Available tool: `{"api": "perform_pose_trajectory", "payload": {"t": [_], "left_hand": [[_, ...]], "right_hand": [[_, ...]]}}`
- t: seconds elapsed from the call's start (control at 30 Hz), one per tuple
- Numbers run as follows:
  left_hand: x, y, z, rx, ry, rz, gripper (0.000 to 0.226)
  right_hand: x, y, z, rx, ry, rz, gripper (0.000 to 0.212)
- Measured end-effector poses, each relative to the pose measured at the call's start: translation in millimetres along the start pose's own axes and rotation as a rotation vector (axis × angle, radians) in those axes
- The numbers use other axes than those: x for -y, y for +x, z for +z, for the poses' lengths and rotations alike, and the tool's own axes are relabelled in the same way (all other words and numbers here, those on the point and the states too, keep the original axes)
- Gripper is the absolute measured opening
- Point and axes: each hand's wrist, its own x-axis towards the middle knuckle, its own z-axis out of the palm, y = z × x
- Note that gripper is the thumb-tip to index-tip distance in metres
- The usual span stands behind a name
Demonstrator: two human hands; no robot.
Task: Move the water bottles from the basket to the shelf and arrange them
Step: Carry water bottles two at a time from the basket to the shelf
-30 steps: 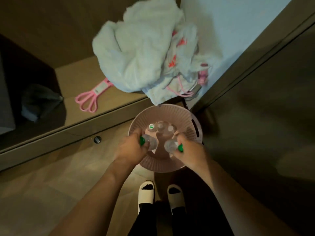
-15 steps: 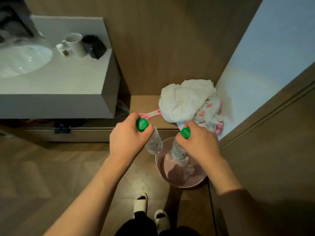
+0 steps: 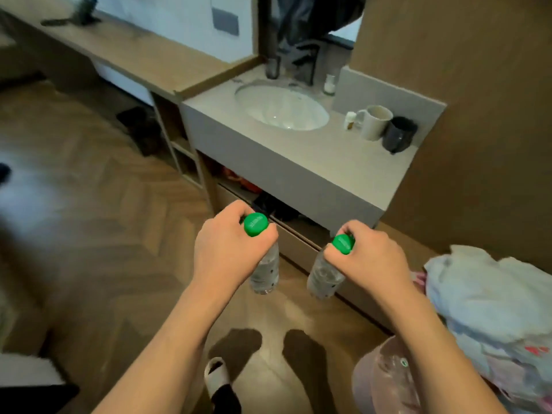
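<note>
Water bottles, two, clear ribbed plastic with round green caps: left bottle [image 3: 265, 271] clenched at the neck in left grip [image 3: 227, 249], right bottle [image 3: 325, 274] likewise in right grip [image 3: 370, 258], both hanging upright above herringbone wood floor [image 3: 104, 234]. Pink slatted basket [image 3: 370, 380] low right, more bottles inside. Smooth stone bench [image 3: 343, 168] with oval basin beyond.

A white ceramic mug [image 3: 375, 122] and a dark mug [image 3: 398, 138] were set touching on the grey stone worktop [image 3: 334, 165]; a pink ribbed plastic basket [image 3: 366, 380] was stood on the herringbone wooden floor [image 3: 98, 234].
</note>
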Motion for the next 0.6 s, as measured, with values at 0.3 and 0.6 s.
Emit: {"api": "perform_pose_trajectory", "payload": {"t": [0.3,0.6], "left_hand": [[131.6,128.2,-143.1,-0.191,0.005,-0.144,0.026],[251.6,273.5,-225.6,-0.365,-0.109,-0.260,0.025]], "right_hand": [[223.1,121.4,62.4,0.051,0.110,-0.216,0.025],[395.8,261.9,114.9,0.107,0.096,-0.408,0.022]]}}
